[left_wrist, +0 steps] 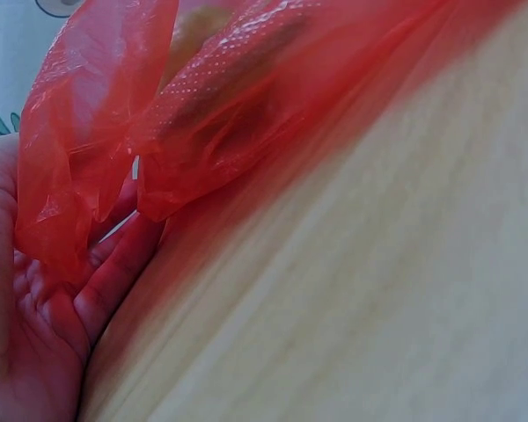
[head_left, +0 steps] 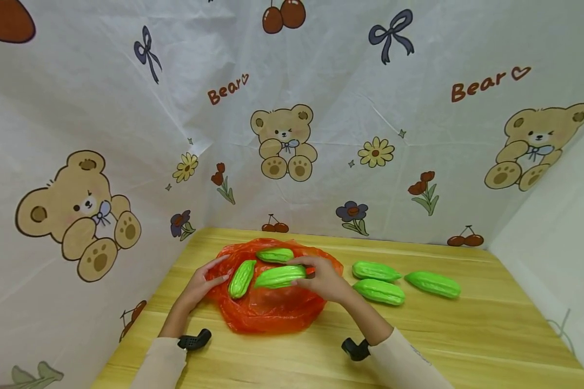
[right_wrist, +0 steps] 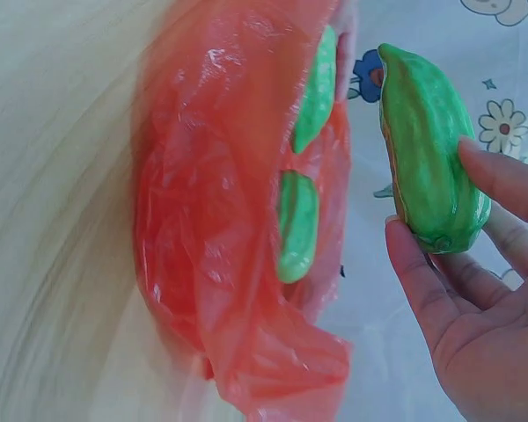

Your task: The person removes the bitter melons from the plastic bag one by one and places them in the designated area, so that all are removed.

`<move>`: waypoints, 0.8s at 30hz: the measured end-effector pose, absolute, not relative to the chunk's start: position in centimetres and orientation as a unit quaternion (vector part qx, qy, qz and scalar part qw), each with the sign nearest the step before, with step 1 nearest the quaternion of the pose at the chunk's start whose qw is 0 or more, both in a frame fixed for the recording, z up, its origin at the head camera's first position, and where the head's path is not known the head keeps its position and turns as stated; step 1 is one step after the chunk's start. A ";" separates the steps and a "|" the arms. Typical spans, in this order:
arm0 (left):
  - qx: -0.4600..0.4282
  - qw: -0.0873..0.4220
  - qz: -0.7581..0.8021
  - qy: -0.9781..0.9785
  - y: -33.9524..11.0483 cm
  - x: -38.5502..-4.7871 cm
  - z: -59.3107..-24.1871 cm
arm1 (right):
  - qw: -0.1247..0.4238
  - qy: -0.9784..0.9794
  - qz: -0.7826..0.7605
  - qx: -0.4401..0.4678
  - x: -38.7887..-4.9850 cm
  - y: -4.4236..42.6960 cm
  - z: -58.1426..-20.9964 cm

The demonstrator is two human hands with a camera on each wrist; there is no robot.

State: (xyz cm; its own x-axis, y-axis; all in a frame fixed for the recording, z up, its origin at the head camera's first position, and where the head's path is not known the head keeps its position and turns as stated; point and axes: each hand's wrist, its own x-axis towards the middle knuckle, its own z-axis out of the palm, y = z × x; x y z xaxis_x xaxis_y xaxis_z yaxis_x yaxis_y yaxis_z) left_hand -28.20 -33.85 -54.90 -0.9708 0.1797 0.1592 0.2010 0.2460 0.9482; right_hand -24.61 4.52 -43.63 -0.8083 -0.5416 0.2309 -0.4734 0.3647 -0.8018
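Observation:
A red plastic bag [head_left: 267, 319] lies spread on the table with two green ridged gourds in it, one upright-angled [head_left: 241, 279] at the left and one [head_left: 275, 255] at the back. My right hand [head_left: 323, 278] pinches a third gourd [head_left: 278, 276] by its end over the bag; in the right wrist view the hand [right_wrist: 484, 299] grips this gourd [right_wrist: 427, 149] between thumb and fingers, beside the bag [right_wrist: 202, 211]. My left hand [head_left: 201, 282] rests at the bag's left edge, and in the left wrist view its fingers lie loosely bent under the red film [left_wrist: 238, 114].
Three more green gourds lie to the right of the bag on the wooden table [head_left: 467, 335]: two close together [head_left: 376, 271] [head_left: 379, 292] and one [head_left: 433, 284] further right. A white cloth printed with bears [head_left: 286, 143] hangs behind and at the left.

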 end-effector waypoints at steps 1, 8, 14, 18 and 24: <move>-0.122 0.009 -0.601 -0.790 -33.9 -28.2 -54.9 | 0.035 0.824 -0.476 -0.306 -24.4 4.8 -43.5; -0.123 0.008 -0.594 -0.795 -33.9 -28.1 -54.8 | 0.028 0.818 -0.495 -0.294 -23.5 6.4 -42.6; -0.125 0.013 -0.585 -0.802 -33.9 -28.2 -54.8 | 0.027 0.812 -0.504 -0.293 -22.6 7.9 -42.1; -0.125 0.017 -0.585 -0.801 -33.9 -28.2 -54.9 | 0.029 0.808 -0.516 -0.284 -22.2 8.9 -42.1; -0.122 0.007 -0.594 -0.795 -33.8 -28.1 -54.8 | 0.034 0.802 -0.530 -0.273 -21.6 10.5 -42.5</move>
